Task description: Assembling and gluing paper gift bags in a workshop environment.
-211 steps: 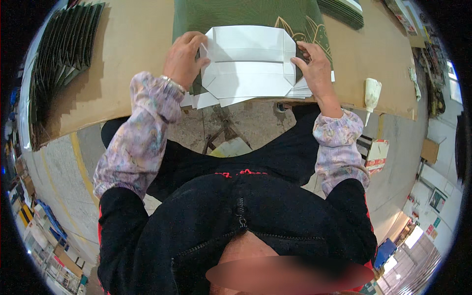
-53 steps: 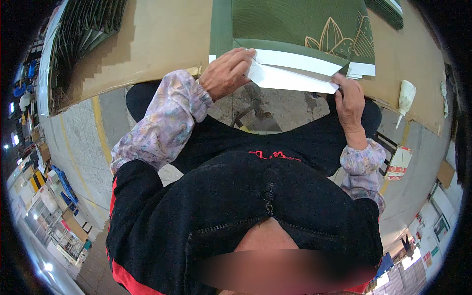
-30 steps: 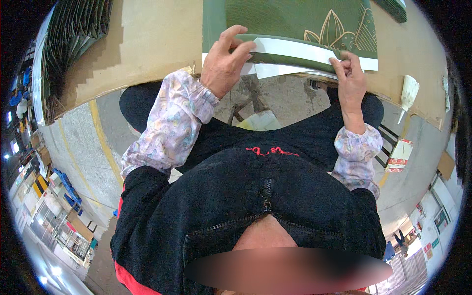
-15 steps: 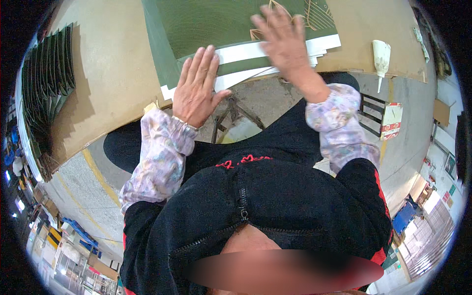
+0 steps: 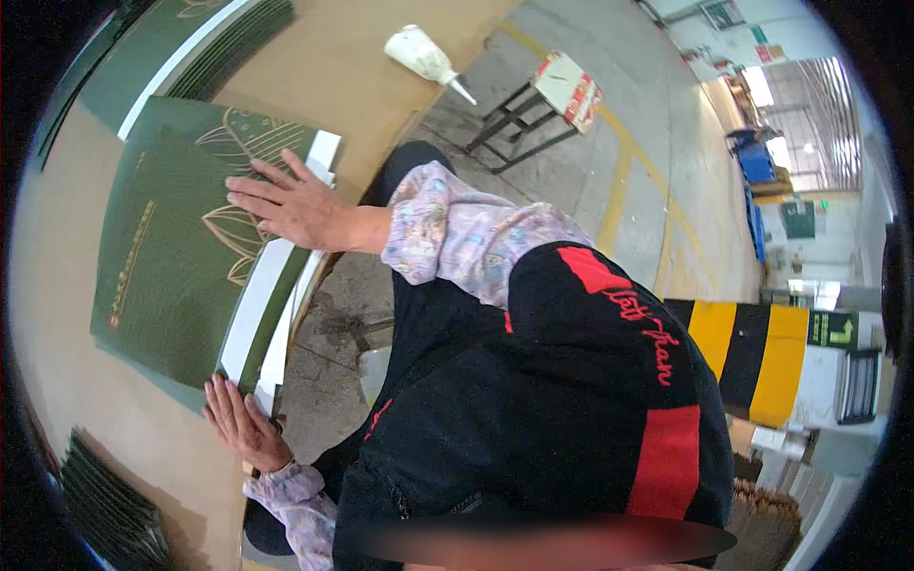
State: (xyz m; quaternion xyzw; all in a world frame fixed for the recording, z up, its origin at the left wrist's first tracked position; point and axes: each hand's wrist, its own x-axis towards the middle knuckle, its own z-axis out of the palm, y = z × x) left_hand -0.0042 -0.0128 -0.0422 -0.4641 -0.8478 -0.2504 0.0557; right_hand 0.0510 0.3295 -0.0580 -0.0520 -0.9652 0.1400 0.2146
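Observation:
A large dark green sheet [image 5: 162, 257] with gold leaf drawings lies flat on the brown table top [image 5: 57, 409], with white card edges [image 5: 262, 305] showing along its near side. My right hand [image 5: 295, 205] rests flat on the sheet's upper near corner, fingers spread. At the table edge, by the sheet's lower near corner, my left hand [image 5: 238, 423] lies palm down, fingertips touching the green and white edge. Neither hand grips anything.
A white glue bottle [image 5: 424, 55] lies on the table's far end. Stacks of dark green sheets sit at the lower left [image 5: 105, 504] and top [image 5: 209, 48]. A metal stool [image 5: 562, 90] stands on the concrete floor. A yellow-and-black post [image 5: 762, 362] stands at the right.
The view has swung round, so the table now lies to the left. Both hands, lifted open half a second ago, now press flat on the green sheet's near edge.

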